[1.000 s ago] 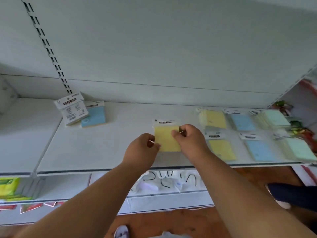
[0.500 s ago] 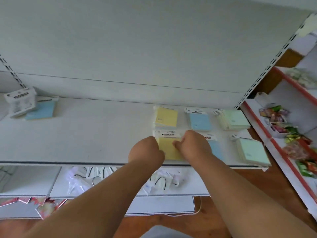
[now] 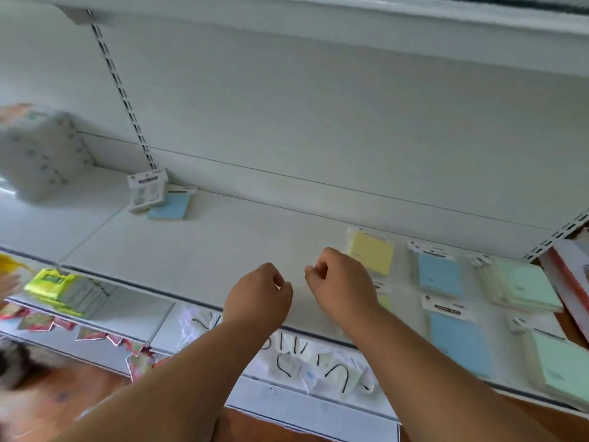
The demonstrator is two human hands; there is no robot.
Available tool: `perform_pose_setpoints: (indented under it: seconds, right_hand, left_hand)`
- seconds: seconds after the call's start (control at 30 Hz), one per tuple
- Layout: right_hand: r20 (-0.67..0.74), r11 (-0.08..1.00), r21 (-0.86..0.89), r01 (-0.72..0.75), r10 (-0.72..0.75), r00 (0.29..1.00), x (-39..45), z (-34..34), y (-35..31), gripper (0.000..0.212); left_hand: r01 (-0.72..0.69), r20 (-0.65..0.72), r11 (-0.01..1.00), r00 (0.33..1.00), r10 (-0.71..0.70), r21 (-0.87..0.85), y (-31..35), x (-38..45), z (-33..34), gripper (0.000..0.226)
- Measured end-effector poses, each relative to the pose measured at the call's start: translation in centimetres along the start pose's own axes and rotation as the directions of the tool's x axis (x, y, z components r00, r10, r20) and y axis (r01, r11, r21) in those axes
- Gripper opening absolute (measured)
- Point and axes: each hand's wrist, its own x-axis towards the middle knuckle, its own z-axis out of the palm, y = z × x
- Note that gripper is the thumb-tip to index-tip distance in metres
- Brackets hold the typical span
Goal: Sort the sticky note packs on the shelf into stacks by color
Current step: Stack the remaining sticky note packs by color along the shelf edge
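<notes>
Hands hover empty over the white shelf [image 3: 223, 250]: the left hand [image 3: 259, 298] and right hand [image 3: 342, 282] both have fingers loosely curled with nothing between them, close to each other but apart, just above the shelf's front edge.

Taking the rear yellow pack [image 3: 371, 252] as the landmark, the right hand sits just in front of it and to its left, and a second yellow pack [image 3: 384, 301] lies in front of it, mostly hidden behind the right wrist. To the landmark's right come two blue packs, rear [image 3: 439, 275] and front [image 3: 459, 342], then two green stacks, rear [image 3: 522, 285] and front [image 3: 561, 362]. Far to its left, against the back wall, a lone blue pack [image 3: 170, 205] lies partly under a white carton [image 3: 146, 191].

As I judge it, the yellows, blues and greens each sit in two separate spots, so the sorting looks unfinished, and the stray blue pack far left is the likeliest to be missed. Pulling it out could tip the carton resting on it. The front packs lie near the shelf's edge; a forearm sweeping across could nudge one off. The view is blurred, so pack counts in each stack cannot be told.
</notes>
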Motion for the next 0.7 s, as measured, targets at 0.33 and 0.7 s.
perform_pose_setpoints:
  seconds: [0.33, 0.7]
  right_hand:
    - [0.167, 0.96, 0.26, -0.102, 0.059, 0.984, 9.7, 10.2, -14.8, 0.02]
    - [0.344, 0.684, 0.502, -0.53, 0.404, 0.848, 15.1, 18.0, -23.4, 0.028]
  left_hand:
    - [0.184, -0.14, 0.978, 0.97, -0.196, -0.099, -13.5, 13.0, -13.0, 0.047]
    - [0.326, 0.194, 0.801, 0.945, -0.263, -0.502, -18.2, 17.7, -16.6, 0.018]
